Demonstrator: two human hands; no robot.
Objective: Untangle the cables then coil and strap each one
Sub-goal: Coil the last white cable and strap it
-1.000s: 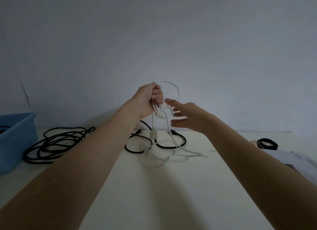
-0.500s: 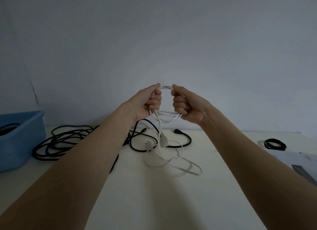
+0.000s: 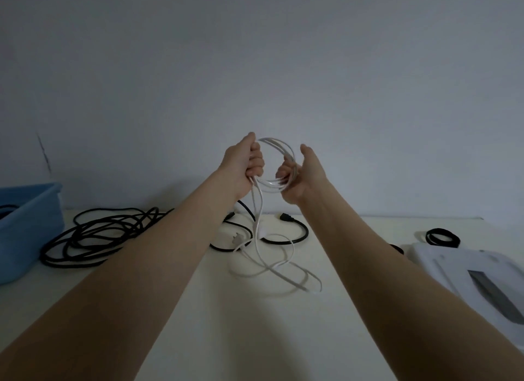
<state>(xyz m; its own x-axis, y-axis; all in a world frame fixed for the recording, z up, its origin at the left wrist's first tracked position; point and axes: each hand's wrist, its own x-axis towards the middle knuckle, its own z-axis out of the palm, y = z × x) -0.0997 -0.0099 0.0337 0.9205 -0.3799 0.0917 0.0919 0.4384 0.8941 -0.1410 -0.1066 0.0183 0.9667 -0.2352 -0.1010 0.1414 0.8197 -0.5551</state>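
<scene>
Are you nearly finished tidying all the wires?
Not yet. Both hands, left hand and right hand, hold loops of the white cable, but its tail lies loose on the table. The black cables remain a messy heap. No strap is on either.

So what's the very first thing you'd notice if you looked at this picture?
Two hands raised in the middle, the left hand and right hand, both gripping a round coil of white cable, its loose end trailing down onto the pale table. Next, the messy heap of black cables on the table to the left, beside a blue bin at the left edge.
</scene>
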